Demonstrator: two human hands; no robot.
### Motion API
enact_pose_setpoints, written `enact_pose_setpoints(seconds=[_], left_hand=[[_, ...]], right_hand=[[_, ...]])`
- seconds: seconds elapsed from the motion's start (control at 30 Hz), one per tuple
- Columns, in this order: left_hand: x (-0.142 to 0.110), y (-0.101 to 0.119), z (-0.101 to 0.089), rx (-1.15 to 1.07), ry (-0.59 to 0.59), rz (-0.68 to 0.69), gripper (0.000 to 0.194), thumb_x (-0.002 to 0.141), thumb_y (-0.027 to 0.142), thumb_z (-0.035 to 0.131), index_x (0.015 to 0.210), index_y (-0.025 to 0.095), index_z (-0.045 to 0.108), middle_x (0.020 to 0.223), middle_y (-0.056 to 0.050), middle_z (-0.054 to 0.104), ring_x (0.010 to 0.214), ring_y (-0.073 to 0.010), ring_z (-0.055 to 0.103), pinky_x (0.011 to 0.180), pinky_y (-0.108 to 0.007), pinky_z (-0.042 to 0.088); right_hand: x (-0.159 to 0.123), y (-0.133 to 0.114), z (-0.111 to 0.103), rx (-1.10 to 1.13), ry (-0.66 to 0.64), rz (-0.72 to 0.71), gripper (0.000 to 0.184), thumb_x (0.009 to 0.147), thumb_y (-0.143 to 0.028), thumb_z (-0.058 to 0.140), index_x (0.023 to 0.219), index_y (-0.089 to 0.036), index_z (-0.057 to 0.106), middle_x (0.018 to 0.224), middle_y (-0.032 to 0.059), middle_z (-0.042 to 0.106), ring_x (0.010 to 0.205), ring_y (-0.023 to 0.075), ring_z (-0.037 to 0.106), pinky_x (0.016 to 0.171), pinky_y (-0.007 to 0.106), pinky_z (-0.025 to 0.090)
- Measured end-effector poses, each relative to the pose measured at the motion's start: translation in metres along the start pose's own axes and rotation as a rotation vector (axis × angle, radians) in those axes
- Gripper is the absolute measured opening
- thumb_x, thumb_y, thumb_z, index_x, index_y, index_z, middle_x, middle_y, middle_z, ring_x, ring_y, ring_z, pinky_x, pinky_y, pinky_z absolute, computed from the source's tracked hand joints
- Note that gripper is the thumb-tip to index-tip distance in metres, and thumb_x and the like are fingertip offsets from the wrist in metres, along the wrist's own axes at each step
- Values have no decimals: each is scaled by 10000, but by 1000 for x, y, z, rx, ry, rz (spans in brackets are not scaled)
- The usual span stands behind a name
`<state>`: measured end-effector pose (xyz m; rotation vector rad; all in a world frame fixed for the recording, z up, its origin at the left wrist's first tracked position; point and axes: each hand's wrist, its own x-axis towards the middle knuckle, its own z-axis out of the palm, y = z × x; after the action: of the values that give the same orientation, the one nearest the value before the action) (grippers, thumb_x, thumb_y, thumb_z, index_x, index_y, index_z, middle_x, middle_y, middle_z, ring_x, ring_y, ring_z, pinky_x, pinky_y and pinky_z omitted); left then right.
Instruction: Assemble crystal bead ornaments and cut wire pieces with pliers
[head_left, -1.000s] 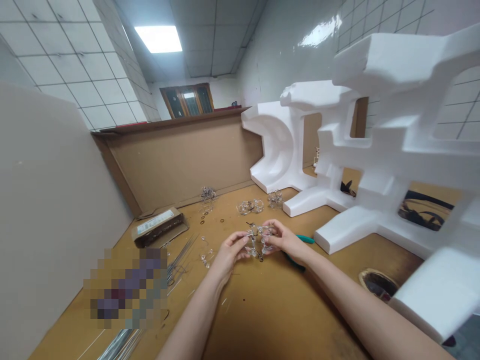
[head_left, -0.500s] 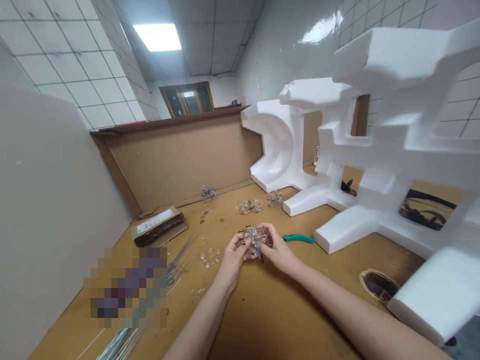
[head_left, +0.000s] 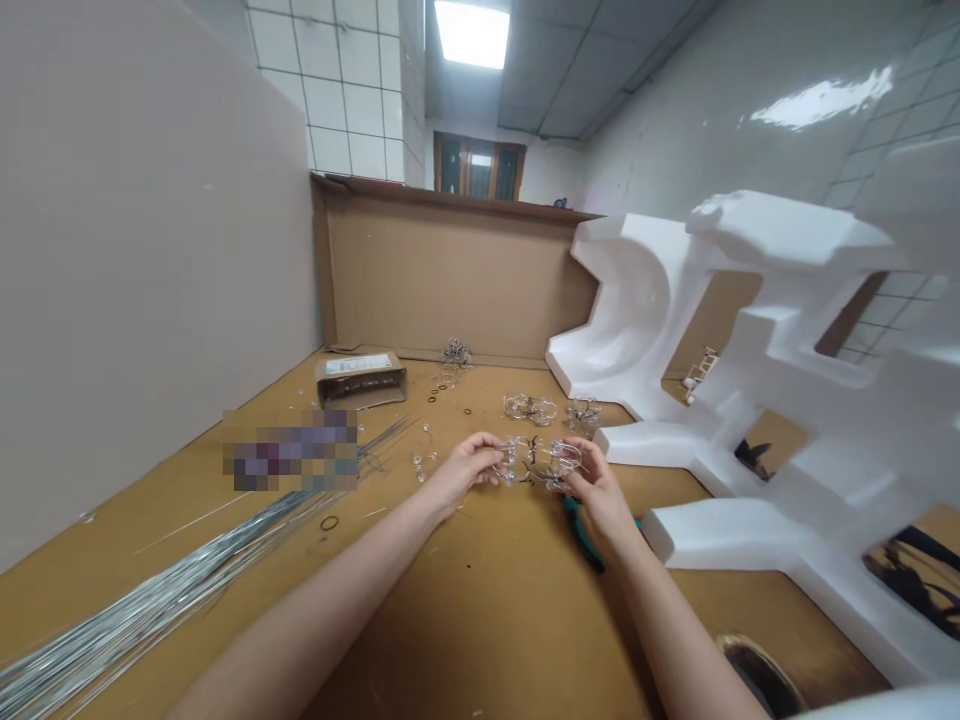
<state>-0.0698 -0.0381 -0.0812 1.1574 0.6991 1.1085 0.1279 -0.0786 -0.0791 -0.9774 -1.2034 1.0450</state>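
Observation:
Between my hands, a beaded wire frame point(head_left: 531, 462) with clear beads and dark bits along its middle is stretched sideways above the table. My left hand point(head_left: 466, 474) pinches its left end; my right hand point(head_left: 602, 498) grips the right end. Teal-handled pliers point(head_left: 584, 538) lie beneath my right hand, their jaws hidden. Just beyond sit a similar beaded wire piece point(head_left: 529, 408) and another one point(head_left: 583, 414) by the foam. Several clear beads point(head_left: 420, 466) lie left of my left hand.
White moulded foam point(head_left: 622, 300) stands along the right. A bundle of metal wires point(head_left: 180, 590) spreads at left, near a dark ring point(head_left: 330, 523). Farther back are an open small carton point(head_left: 364, 388), a tangled wire heap point(head_left: 456, 352) and a cardboard wall point(head_left: 450, 275). A round hole point(head_left: 757, 680) is at lower right.
My hands have moved apart, and the beaded wire frame, bunched up between them before, now extends sideways. The camera view has turned left, and the pliers lie at a different angle.

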Motion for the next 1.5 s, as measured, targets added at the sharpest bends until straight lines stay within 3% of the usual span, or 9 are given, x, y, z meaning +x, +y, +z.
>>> enact_pose_setpoints(seconds=[0.27, 0.4, 0.5, 0.7, 0.83, 0.97, 1.17, 1.33, 1.5], left_hand=[[-7, 33, 1, 196, -24, 68, 239, 630, 303, 680, 804, 171, 583, 626, 8, 596, 564, -116, 560, 539, -219, 432], [-20, 59, 5, 670, 0, 312, 102, 673, 238, 613, 756, 185, 640, 677, 5, 576, 521, -88, 465, 527, -205, 381], [-37, 68, 19, 856, -117, 476, 148, 707, 184, 555, 802, 210, 664, 874, -26, 598, 585, -100, 483, 579, -226, 404], [-60, 71, 45, 864, -404, 535, 279, 726, 127, 518, 926, 259, 660, 1015, -33, 599, 813, -171, 569, 734, -283, 452], [-49, 64, 39, 780, -213, 568, 345, 747, 216, 558, 1085, 284, 577, 1220, -51, 488, 1023, -216, 508, 829, -332, 430], [-34, 43, 31, 851, -21, 480, 342, 836, 325, 432, 1143, 214, 535, 1186, -101, 510, 1036, -234, 499, 819, -352, 428], [-45, 12, 49, 948, -215, 574, 305, 840, 229, 405, 1087, 214, 584, 1075, -97, 602, 1010, -241, 517, 909, -378, 362], [-39, 13, 46, 744, -312, 510, 310, 818, 186, 445, 1077, 254, 602, 1141, -58, 589, 1080, -226, 497, 969, -373, 319], [-27, 17, 38, 553, -181, 443, 242, 827, 256, 457, 988, 212, 633, 1064, -68, 595, 1031, -193, 520, 945, -335, 358]], right_hand=[[-7, -12, -4, 48, -129, 87, 582, 663, -310, 639, 1205, -285, 428, 1198, 78, 467, 1046, 254, 508, 766, 361, 471], [-9, -9, 0, -138, -173, 52, 728, 645, -322, 680, 1288, -283, 340, 1297, 88, 410, 1183, 256, 395, 914, 413, 380], [-16, -10, 11, -353, -246, -59, 845, 543, -291, 760, 1287, -248, 363, 1324, 86, 389, 1221, 274, 333, 990, 432, 284], [-27, -15, 28, -388, -526, -52, 359, 616, -283, 705, 945, -196, 589, 918, 38, 605, 866, 234, 547, 746, 351, 445], [-23, -12, 25, -203, -316, 48, 251, 653, -329, 676, 840, -178, 600, 761, 18, 605, 723, 195, 558, 659, 323, 449], [-17, -12, 21, 17, -93, 124, 359, 639, -385, 682, 925, -180, 607, 922, 65, 628, 873, 234, 571, 751, 350, 450], [-17, -7, 26, 37, -55, 105, 350, 642, -389, 703, 909, -179, 614, 915, 55, 647, 899, 226, 578, 808, 345, 430], [-15, 0, 24, 211, -71, 189, 344, 643, -367, 709, 914, -173, 626, 883, 56, 661, 847, 227, 603, 768, 355, 453], [-8, 3, 13, 433, -32, 287, 200, 661, -312, 689, 809, -182, 657, 874, 36, 674, 860, 200, 605, 744, 316, 479]])
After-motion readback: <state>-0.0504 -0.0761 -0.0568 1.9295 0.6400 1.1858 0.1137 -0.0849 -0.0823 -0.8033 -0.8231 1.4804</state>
